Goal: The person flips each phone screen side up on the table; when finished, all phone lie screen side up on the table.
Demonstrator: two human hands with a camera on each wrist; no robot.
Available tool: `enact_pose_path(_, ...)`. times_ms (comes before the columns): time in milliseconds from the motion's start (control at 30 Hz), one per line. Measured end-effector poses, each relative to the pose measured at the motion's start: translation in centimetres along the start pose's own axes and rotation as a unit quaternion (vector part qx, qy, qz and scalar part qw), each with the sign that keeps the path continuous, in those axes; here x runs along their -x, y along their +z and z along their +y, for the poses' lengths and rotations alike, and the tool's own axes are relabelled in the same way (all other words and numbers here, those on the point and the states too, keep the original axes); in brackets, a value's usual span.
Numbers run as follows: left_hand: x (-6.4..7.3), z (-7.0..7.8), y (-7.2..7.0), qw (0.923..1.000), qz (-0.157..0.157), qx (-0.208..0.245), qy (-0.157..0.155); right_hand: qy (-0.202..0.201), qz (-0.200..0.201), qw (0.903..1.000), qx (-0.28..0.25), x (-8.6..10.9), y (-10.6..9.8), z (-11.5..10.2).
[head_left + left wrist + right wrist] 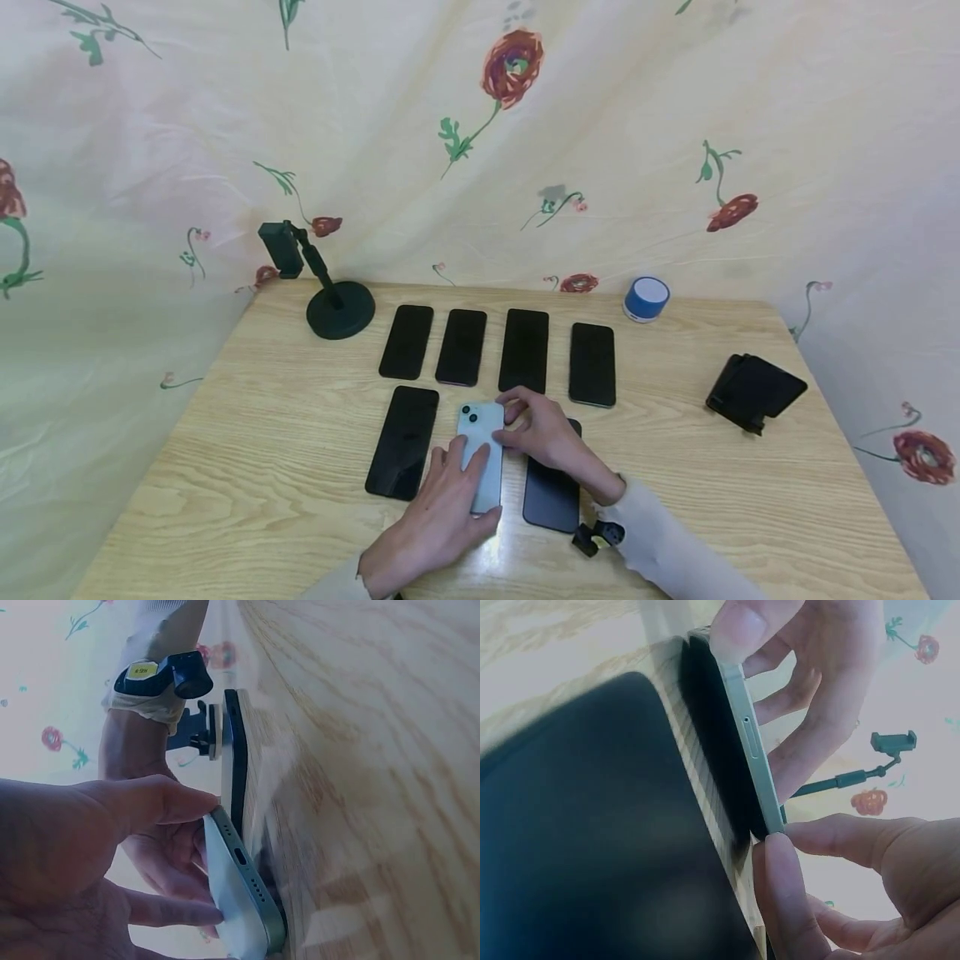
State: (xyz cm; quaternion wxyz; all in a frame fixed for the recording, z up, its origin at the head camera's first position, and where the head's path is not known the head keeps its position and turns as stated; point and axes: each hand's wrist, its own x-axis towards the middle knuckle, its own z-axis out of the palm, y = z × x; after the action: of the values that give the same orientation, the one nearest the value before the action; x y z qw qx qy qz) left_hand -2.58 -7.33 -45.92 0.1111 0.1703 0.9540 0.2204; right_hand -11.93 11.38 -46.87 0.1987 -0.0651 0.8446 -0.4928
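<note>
A light blue smartphone (482, 421) lies back side up between both hands, its two-lens camera at the far end. My left hand (442, 508) holds it from the near end, fingers across its back and left side, thumb at the lower right corner. At the upper right edge, my right hand (543, 433) pinches the phone between thumb and fingers. The side of the phone (751, 742) stands slightly above the table in the right wrist view. Its charging-port end (241, 859) appears tilted in the left wrist view. Under the right forearm lies a dark smartphone (551, 496), partly hidden.
Several black smartphones (523, 350) form a row behind the hands. Another black smartphone (402, 442) lies left of the left hand. A black phone stand (340, 308) is at the back left, a blue round speaker-like object (646, 298) back right, and a folded black stand (753, 392) at right.
</note>
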Motion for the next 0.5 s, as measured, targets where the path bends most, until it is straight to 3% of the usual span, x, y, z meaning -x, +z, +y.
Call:
enact_pose_path(300, -0.08, -0.17, -0.11, 0.9997, -0.012, 0.016, -0.012, -0.003, -0.018, 0.9983, -0.055, -0.19, -0.09, 0.35)
enact_pose_path(500, -0.22, -0.19, -0.26, 0.9985, -0.023, 0.032, -0.037, -0.014, -0.032, 0.9955, -0.088, -0.01, -0.18, 0.22)
